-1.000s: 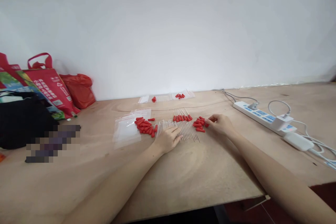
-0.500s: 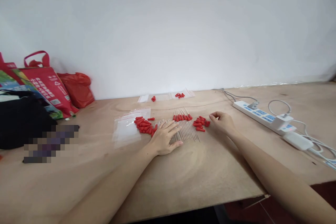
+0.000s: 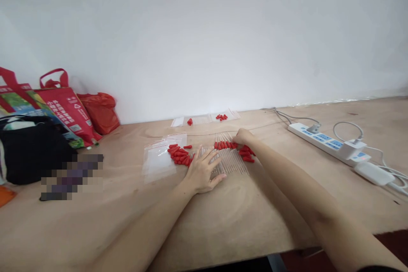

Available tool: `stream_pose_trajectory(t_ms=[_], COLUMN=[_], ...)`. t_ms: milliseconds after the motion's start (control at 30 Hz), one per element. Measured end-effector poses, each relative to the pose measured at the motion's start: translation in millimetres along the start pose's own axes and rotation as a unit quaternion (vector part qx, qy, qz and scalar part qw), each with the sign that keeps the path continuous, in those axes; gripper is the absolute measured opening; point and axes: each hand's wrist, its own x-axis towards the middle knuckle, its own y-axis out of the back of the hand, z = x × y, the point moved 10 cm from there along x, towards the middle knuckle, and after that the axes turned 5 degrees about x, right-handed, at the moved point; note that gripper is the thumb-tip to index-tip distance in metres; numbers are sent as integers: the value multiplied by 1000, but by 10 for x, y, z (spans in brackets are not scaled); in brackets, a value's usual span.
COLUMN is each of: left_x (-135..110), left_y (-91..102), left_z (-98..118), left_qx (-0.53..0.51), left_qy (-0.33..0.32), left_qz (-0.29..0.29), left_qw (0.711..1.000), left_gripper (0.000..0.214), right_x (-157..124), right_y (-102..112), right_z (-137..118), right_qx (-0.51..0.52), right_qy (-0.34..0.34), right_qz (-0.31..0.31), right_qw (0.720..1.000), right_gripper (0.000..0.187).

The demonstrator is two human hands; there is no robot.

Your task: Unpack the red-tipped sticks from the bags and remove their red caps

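Observation:
My left hand (image 3: 202, 172) lies palm down with fingers spread over the thin glass tubes (image 3: 234, 163), which lie side by side on the table. It covers part of them and touches the edge of a heap of loose red rubber bulbs (image 3: 179, 155). A row of red bulbs (image 3: 225, 145) runs across the tubes, with thin tips pointing away beyond it. My right hand (image 3: 245, 137) is closed at the right end of that row; its fingertips and anything in them are hidden. Beneath its wrist lies a second heap of red bulbs (image 3: 247, 155).
Clear zip bags (image 3: 159, 163) lie left of the bulbs. Further bags with a few red bulbs (image 3: 221, 117) lie by the wall. A white power strip (image 3: 315, 136) with cables is on the right. Shopping bags (image 3: 68, 110) and a black bag (image 3: 32, 153) stand left.
My right hand has moved left from beside the right-hand heap to the end of the bulb row. My left hand stays spread on the tubes. The view has shifted slightly.

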Motion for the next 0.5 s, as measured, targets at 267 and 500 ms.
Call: stream_pose_trajectory(t_ms=[267, 500], left_x=[-15, 10], left_y=[9, 176], left_z=[-16, -37], left_qx=[19, 110], left_qy=[8, 50], left_qz=[18, 116], left_qw=[1000, 986], left_gripper=[45, 42], right_x=[-156, -1132], right_y=[283, 399], right_z=[-260, -488], right_qx=[-1, -46], right_qy=[86, 430], right_qz=[42, 144], right_qw=[995, 890], right_gripper=[25, 20])
